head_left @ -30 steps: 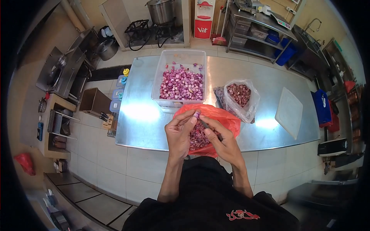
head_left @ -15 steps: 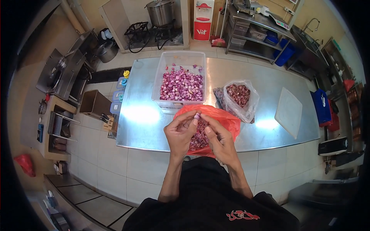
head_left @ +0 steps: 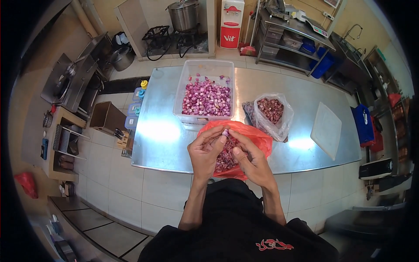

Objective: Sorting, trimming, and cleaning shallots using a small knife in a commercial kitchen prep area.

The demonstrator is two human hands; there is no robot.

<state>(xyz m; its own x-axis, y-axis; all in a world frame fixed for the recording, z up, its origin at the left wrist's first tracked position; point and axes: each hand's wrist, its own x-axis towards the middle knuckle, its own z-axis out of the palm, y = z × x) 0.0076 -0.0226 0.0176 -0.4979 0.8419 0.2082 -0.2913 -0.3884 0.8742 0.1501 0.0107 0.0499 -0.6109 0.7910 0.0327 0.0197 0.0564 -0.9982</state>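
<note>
A small purple shallot (head_left: 225,132) is pinched at the fingertips of my left hand (head_left: 206,150). The fingertips of my right hand (head_left: 252,159) meet its other side, index finger on the shallot and thumb a little lower. Both hands hover over a red plastic bag (head_left: 257,139) spread at the table's near edge, with shallot skins (head_left: 227,159) heaped in it. Just beyond stands a clear plastic tub (head_left: 178,98) with many peeled shallots (head_left: 207,97) in it. To the right, a clear plastic bag (head_left: 286,115) holds brown, unpeeled shallots (head_left: 270,109).
The steel table (head_left: 159,102) carries a white cutting board (head_left: 326,131) on its right. Spray bottles (head_left: 143,85) and a knife block (head_left: 125,140) stand past its left edge. A stockpot (head_left: 183,16) sits on a stove at the back, near a red-and-white water dispenser (head_left: 230,26).
The shallot stays between my fingertips, and my hands have shifted only slightly. My right thumb has moved a little. The whole view has tilted slightly.
</note>
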